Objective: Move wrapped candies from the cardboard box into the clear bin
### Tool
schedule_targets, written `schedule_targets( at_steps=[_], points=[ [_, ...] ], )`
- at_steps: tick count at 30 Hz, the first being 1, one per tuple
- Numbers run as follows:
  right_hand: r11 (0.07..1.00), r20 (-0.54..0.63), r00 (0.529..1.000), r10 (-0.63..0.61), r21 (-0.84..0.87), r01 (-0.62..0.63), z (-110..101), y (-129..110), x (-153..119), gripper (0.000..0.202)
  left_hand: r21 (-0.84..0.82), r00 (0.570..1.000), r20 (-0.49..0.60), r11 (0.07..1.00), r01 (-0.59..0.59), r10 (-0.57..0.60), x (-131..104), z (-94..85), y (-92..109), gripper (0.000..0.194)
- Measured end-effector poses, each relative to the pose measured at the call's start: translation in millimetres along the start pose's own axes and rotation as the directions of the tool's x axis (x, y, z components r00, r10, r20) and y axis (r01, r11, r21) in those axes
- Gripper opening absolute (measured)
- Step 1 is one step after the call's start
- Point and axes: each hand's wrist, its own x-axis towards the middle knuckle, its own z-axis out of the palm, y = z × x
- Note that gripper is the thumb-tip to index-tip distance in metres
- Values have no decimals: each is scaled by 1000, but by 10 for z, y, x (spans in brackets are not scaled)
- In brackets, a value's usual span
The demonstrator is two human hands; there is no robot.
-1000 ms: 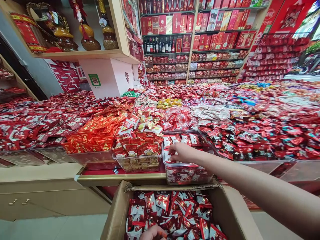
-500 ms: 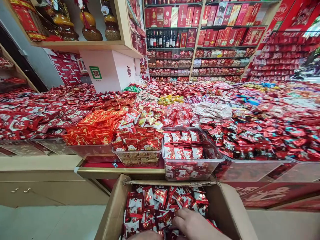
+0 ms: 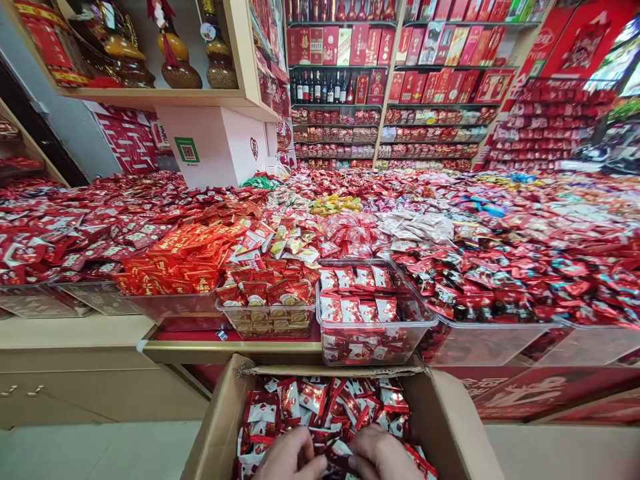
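My right hand (image 3: 383, 457) had joined my left hand (image 3: 290, 459), both curled among sweets (image 3: 325, 400) in the box (image 3: 450, 427); beyond them, a shop counter (image 3: 225, 348).

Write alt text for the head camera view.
Both hands, left hand and right hand, dig among red-and-white candy packets in an open cardboard box. Beyond it, a clear plastic bin holds rows of similar packets amid a wide candy display.
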Motion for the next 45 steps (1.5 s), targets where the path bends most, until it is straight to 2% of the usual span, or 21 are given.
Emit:
schedule_targets(
  at_steps=[3, 6, 10, 12, 14, 17, 20, 21, 23, 25, 26, 28, 29, 30, 31, 33, 34, 36, 38, 41, 45],
  points=[
    [971, -82, 995, 60, 234, -40, -146, -97, -17, 25, -277, 997, -45, 958, -74, 64, -30, -125, 269, 38],
    [872, -115, 985, 125, 486, -53, -223, -201, 28, 23, -424, 985, -132, 892, -154, 108, 13, -199, 481, 33],
    [523, -89, 969, 230, 851, -46, -324, -329, 99, 27, -653, 986, -164, 745, -140, 42, 98, -259, 672, 37],
    [431, -87, 962, 259, 902, -34, -411, -390, 114, 27, -739, 984, -179, 662, -124, -15, 112, -288, 735, 39],
    [425, -116, 954, 278, 905, -13, -501, -442, 117, 27, -765, 981, -192, 625, -158, 12, 106, -310, 774, 37],
    [427, -161, 937, 310, 904, 14, -572, -478, 116, 27, -746, 973, -217, 631, -214, 73, 92, -303, 792, 32],
    [422, -191, 926, 326, 906, 39, -573, -465, 113, 27, -785, 979, -199, 589, -192, 53, 85, -250, 794, 31],
    [458, -220, 922, 320, 887, 53, -573, -458, 109, 26, -817, 983, -180, 550, -173, 41, 78, -234, 803, 30],
    [641, -372, 894, 252, 756, 134, -588, -449, 93, 20, -894, 990, -138, 428, -130, 11, 44, -220, 847, 24],
    [859, -583, 811, 37, 433, 272, -617, -455, 62, 8, -967, 997, -74, 244, -74, 12, -19, -244, 920, 26],
    [912, -648, 754, -109, 237, 336, -630, -465, 40, 10, -987, 999, -42, 155, -47, 32, -56, -268, 960, 29],
    [904, -656, 668, -352, -53, 425, -643, -496, -9, 27, -999, 998, -5, 48, -8, 68, -125, -326, 1029, 36],
    [889, -639, 653, -406, -112, 444, -641, -515, -33, 31, -999, 998, -4, 45, -7, 69, -149, -354, 1053, 39],
    [890, -641, 653, -404, -112, 441, -636, -535, -52, 34, -997, 998, -16, 73, -20, 56, -165, -378, 1067, 42],
    [906, -663, 661, -351, -64, 418, -629, -553, -65, 35, -993, 999, -32, 112, -36, 40, -173, -395, 1072, 45],
    [929, -697, 706, -128, 166, 332, -620, -585, -67, 34, -983, 997, -61, 170, -67, 39, -169, -407, 1068, 50],
    [904, -671, 742, 4, 320, 285, -621, -597, -56, 31, -981, 996, -71, 176, -80, 53, -162, -404, 1063, 51],
    [774, -522, 831, 193, 601, 198, -636, -617, -22, 20, -981, 994, -87, 165, -97, 67, -148, -388, 1058, 52],
    [616, -355, 892, 280, 779, 117, -661, -629, 9, 17, -980, 994, -92, 174, -100, 50, -141, -373, 1061, 47],
    [449, -233, 906, 354, 892, 53, -679, -640, 21, 22, -977, 997, -75, 200, -78, 23, -147, -367, 1074, 37],
    [291, -234, 892, 387, 949, 123, -586, -666, 9, 23, -990, 996, -81, 119, -77, -25, -171, -353, 1093, 32]
  ],
)
